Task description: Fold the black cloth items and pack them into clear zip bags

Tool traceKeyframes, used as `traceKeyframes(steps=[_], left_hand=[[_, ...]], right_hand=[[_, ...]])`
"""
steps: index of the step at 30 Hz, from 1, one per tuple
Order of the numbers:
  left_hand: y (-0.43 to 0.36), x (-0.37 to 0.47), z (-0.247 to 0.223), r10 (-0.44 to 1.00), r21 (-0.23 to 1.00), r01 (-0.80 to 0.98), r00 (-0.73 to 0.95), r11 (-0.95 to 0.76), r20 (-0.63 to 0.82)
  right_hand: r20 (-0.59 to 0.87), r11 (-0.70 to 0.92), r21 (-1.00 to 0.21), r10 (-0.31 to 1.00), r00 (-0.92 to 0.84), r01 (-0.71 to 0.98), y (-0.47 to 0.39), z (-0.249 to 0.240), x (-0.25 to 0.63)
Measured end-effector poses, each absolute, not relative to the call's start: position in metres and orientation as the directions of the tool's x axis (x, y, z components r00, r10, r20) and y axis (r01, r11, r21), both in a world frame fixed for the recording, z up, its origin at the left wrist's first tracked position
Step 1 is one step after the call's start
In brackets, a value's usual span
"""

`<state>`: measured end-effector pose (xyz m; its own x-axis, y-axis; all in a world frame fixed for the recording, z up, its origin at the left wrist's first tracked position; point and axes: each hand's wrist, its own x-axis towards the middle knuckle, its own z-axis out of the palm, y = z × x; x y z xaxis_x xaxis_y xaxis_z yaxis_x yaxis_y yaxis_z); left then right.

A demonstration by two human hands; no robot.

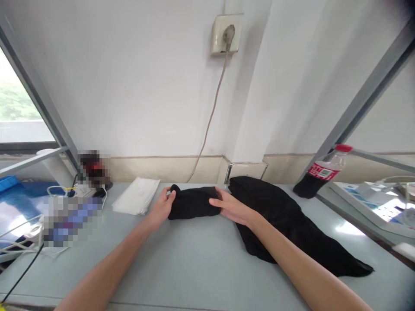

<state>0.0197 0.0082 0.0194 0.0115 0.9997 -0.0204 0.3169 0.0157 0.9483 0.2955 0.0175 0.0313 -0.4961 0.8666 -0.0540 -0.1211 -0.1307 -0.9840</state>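
Observation:
A compact bundle of folded black cloth [194, 203] is held between my two hands, over the far middle of the grey table. My left hand [164, 206] is closed on its left end, the thumb on the near face. At the right end, my right hand [228, 206] grips the bundle, thumb in front and fingers behind it. Whether the bundle touches the tabletop I cannot tell. A larger spread of black cloth [311, 233] lies on the table at the right, partly covered by my right forearm.
A stack of white plastic bags [136, 196] lies left of the bundle. A cola bottle [324, 170] with a red cap stands at the back right. White cables [29, 246] and blurred items crowd the left edge. A plugged-in cord [215, 101] hangs down the wall.

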Motion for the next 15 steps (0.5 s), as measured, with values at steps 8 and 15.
traceKeyframes(steps=[8,15], left_hand=[[0.005,0.018,0.017,0.993,0.689,0.718,0.021,-0.098,0.119],[-0.003,0.022,0.017,0.956,0.246,0.955,0.094,-0.166,0.279]], right_hand=[[-0.061,-0.014,-0.992,0.917,-0.394,0.122,0.024,0.020,0.296],[0.140,0.286,-0.556,0.958,-0.251,0.780,0.032,0.008,0.299]])
